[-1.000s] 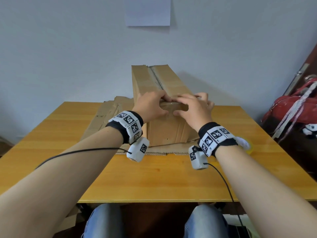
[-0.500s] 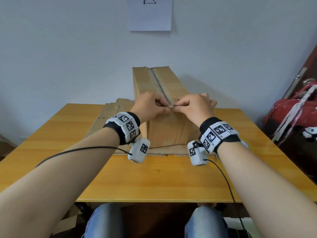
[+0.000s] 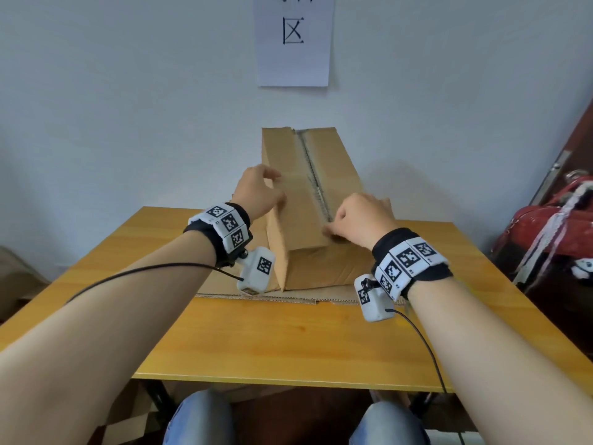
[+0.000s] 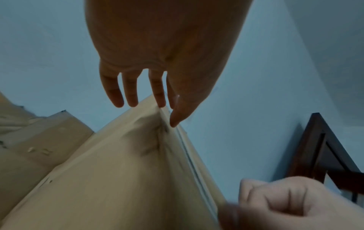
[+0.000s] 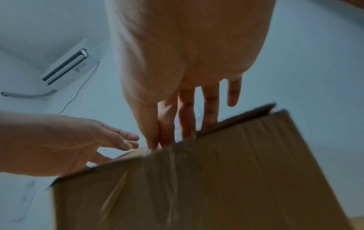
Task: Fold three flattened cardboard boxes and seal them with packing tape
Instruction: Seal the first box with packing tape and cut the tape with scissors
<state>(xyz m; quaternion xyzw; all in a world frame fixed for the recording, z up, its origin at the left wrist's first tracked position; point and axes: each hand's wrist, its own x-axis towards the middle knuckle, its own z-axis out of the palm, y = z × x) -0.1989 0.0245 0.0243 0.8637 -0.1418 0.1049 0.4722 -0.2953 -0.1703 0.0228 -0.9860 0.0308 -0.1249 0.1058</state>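
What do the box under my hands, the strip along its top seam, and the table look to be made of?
Box: brown corrugated cardboard, matte; creases show on its near face.
Seam strip: probably clear plastic packing tape, since it glints and wrinkles, though blur leaves it open.
Table: wood or wood-look laminate, smooth with a slight sheen and visible grain; which one cannot be told.

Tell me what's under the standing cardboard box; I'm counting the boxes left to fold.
Under the cardboard box lies flattened cardboard on the table. Its edges stick out in front and left. How many flat pieces are stacked there cannot be told; the box covers most of them.
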